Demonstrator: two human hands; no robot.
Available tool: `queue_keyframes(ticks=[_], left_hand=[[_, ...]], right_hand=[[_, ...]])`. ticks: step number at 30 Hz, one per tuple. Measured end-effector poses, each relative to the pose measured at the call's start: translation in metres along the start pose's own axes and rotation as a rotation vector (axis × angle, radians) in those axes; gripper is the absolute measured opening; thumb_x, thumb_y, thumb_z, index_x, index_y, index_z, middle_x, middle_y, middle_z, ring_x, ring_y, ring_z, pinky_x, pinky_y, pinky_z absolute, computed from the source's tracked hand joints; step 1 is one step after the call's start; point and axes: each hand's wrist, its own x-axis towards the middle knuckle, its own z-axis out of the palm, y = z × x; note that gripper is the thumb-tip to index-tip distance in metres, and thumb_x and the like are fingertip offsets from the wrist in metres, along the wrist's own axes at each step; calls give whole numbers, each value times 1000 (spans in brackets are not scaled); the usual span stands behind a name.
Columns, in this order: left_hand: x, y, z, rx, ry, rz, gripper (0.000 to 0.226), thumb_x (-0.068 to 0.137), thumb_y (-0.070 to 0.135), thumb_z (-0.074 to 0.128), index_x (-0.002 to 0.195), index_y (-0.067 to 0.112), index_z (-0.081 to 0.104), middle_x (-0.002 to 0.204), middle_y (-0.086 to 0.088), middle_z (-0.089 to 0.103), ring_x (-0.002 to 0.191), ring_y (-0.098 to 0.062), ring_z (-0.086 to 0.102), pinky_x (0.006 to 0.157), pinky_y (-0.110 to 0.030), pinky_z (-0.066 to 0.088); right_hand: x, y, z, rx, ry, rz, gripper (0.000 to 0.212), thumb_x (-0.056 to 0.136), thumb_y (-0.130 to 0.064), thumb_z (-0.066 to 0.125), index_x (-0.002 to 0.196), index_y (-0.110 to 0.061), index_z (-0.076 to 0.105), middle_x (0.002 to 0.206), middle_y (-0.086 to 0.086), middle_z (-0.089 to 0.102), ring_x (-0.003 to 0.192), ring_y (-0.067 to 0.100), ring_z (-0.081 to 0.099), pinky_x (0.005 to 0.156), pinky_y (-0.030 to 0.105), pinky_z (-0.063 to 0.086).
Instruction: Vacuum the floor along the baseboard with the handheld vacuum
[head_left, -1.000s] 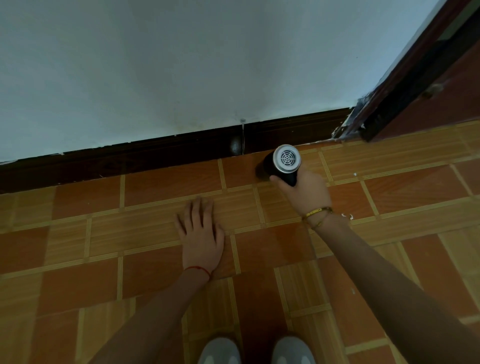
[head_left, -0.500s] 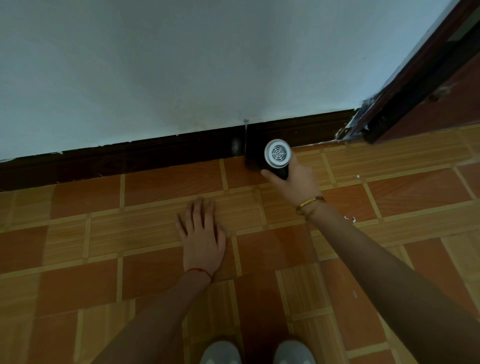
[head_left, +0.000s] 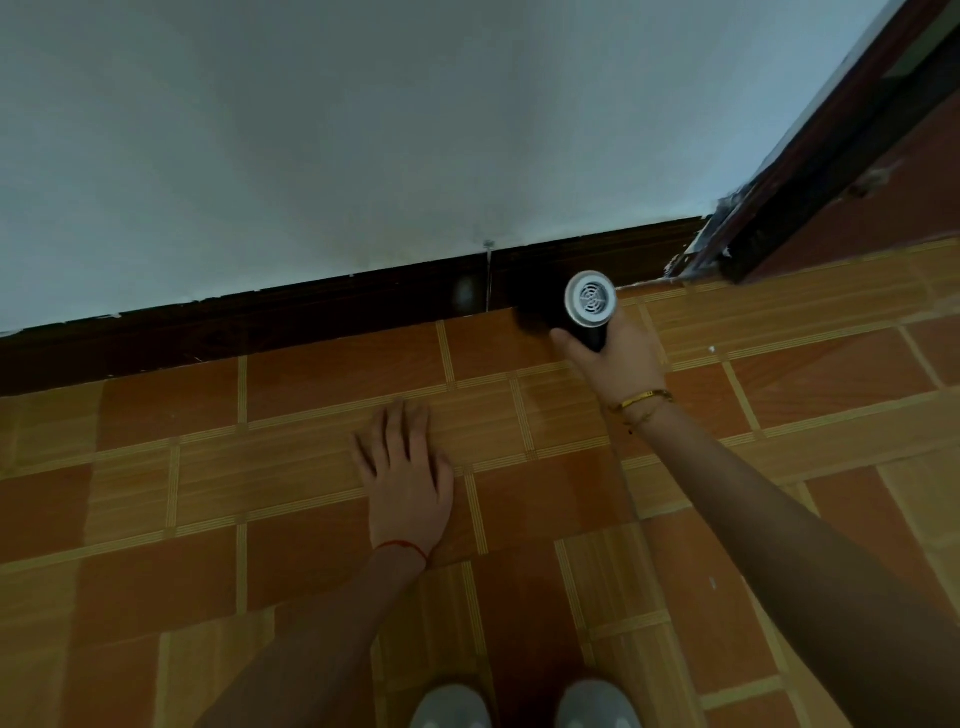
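Note:
My right hand (head_left: 615, 364) grips the black handheld vacuum (head_left: 589, 306), whose round white vented end faces the camera. Its dark front end points left and down at the foot of the dark brown baseboard (head_left: 311, 322), where floor and baseboard meet; the nozzle tip is lost in shadow. My left hand (head_left: 405, 478) lies flat on the orange tiled floor (head_left: 171, 400), fingers straight and spread, about one tile back from the baseboard and left of the vacuum.
A white wall (head_left: 363, 130) rises above the baseboard. At the right a dark red door frame (head_left: 810, 171) ends the baseboard, with chipped paint at its foot. My grey shoes (head_left: 519, 706) show at the bottom edge.
My right hand has carried the vacuum forward to the baseboard and a little along it. My left hand has stayed flat in the same spot.

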Motion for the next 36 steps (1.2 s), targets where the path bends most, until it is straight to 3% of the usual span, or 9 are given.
queue_keyframes(ticks=[2,9,13,15,18,22,27,32,36], left_hand=[[0,-1,1,0,5,3,58,96,34,38,151,16,35,158,-13,31,150,-33,19,119,-64,9],[0,0,0,2,-7,6,58,96,35,34,151,15,35,158,-14,32,150,-33,20,119,-64,10],[2,2,-2,-40,0,42,55,95,33,31,146,15,42,151,-13,40,146,-34,26,118,-67,13],[2,13,-3,-65,-17,130,54,94,31,29,144,15,44,148,-12,44,144,-32,28,116,-67,19],[6,38,-1,-96,-62,228,53,94,30,30,143,15,43,147,-12,45,142,-30,28,115,-66,24],[15,71,8,-106,-113,274,54,95,30,30,146,15,41,148,-12,42,142,-28,25,115,-66,25],[23,98,15,-108,-103,284,54,95,30,31,146,15,40,150,-13,40,143,-30,26,117,-63,20],[31,108,26,-69,-89,255,54,95,31,34,146,14,42,149,-14,42,142,-31,28,117,-64,19],[31,110,34,0,-92,242,53,97,31,33,147,14,39,151,-14,39,144,-32,29,119,-63,16]], right_hand=[[1,0,0,1,-43,-13,64,82,-47,67,131,-11,45,111,7,65,100,22,62,74,27,47],[5,26,-39,-121,127,190,65,82,-48,65,128,-6,46,110,18,66,101,35,63,71,30,44],[-7,24,-42,-122,10,129,60,82,-46,67,125,-6,50,106,11,67,95,26,63,68,25,40],[-13,19,-39,-41,-73,91,57,81,-44,69,122,-8,53,100,5,66,88,23,64,68,25,45],[-19,17,-41,-69,-147,31,58,81,-43,68,126,-11,52,103,4,66,94,24,64,74,30,51],[-21,27,-54,-171,-76,79,54,83,-46,65,121,-8,54,102,10,67,82,23,63,70,34,54],[-16,51,-60,-206,14,145,61,80,-56,62,117,-8,54,99,11,69,87,25,66,75,42,57],[-8,57,-61,-155,-109,59,60,80,-54,63,120,-10,52,92,-1,64,81,15,61,71,33,55],[5,73,-71,-236,-40,76,59,81,-60,58,112,-10,55,84,1,64,70,16,58,58,29,47]])
